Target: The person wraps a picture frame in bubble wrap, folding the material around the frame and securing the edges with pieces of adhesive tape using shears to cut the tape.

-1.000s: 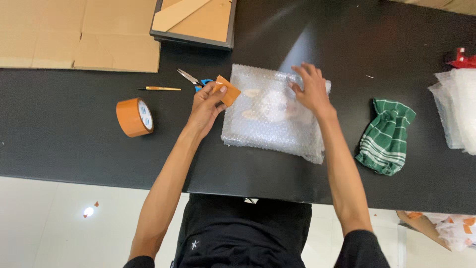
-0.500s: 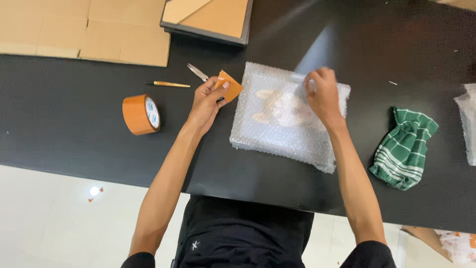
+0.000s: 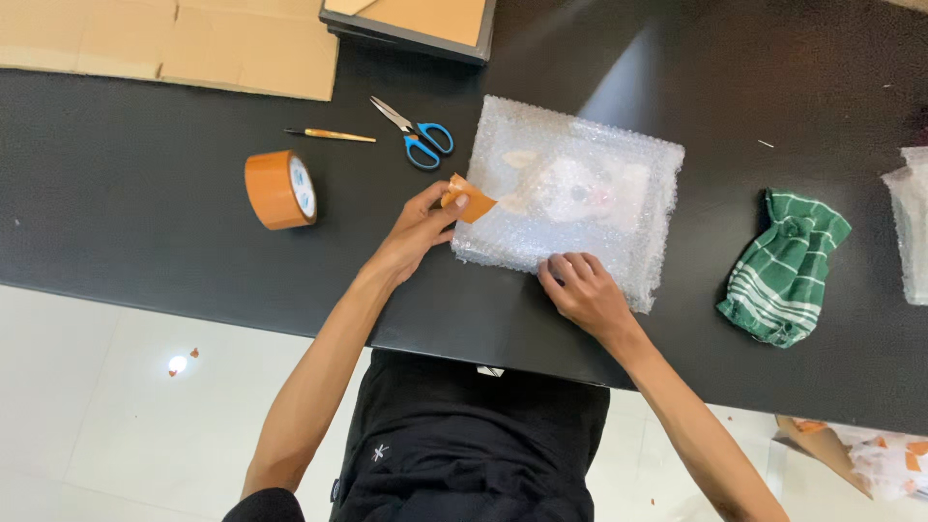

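Observation:
A flat parcel wrapped in clear bubble wrap (image 3: 570,193) lies on the black table (image 3: 145,251), with a pale shape showing through it. My left hand (image 3: 420,227) pinches a short strip of orange tape (image 3: 471,202) at the parcel's left edge. My right hand (image 3: 580,290) rests with its fingers pressed on the parcel's near edge, holding nothing.
An orange tape roll (image 3: 280,188) stands left of my left hand. Blue-handled scissors (image 3: 416,130) and a thin yellow tool (image 3: 329,134) lie behind it. A green checked cloth (image 3: 785,266) sits to the right, cardboard sheets (image 3: 174,43) and a framed board (image 3: 416,19) at the back.
My right hand has moved from the parcel's far right corner to its near edge. My left hand still holds the tape strip at the left edge.

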